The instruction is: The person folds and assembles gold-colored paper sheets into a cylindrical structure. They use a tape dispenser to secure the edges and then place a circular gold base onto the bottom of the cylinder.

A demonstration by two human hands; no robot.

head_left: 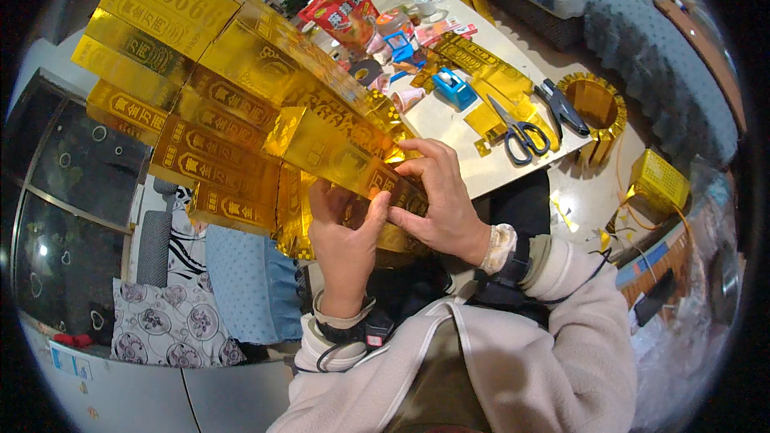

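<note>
A large structure of stacked gold foil paper boxes [241, 56] fills the upper left in front of me. One gold foil paper box [321, 148] juts toward me from its near side. My left hand [345, 228] is closed on the near end of this box from below and the left, thumb pointing up. From the right, my right hand [437, 196] bends its fingers over the same end, fingertips pressed to the foil. Both thumbs nearly meet there. Some fingertips are hidden behind the foil.
On the table [497, 180] at right lie black-handled scissors [525, 140], a stapler [561, 108], a blue tape dispenser [455, 90] and flat gold foil sheets [489, 64]. Beyond are a red packet [341, 16] and clutter. A round gold foil ring [595, 104] stands beside the table.
</note>
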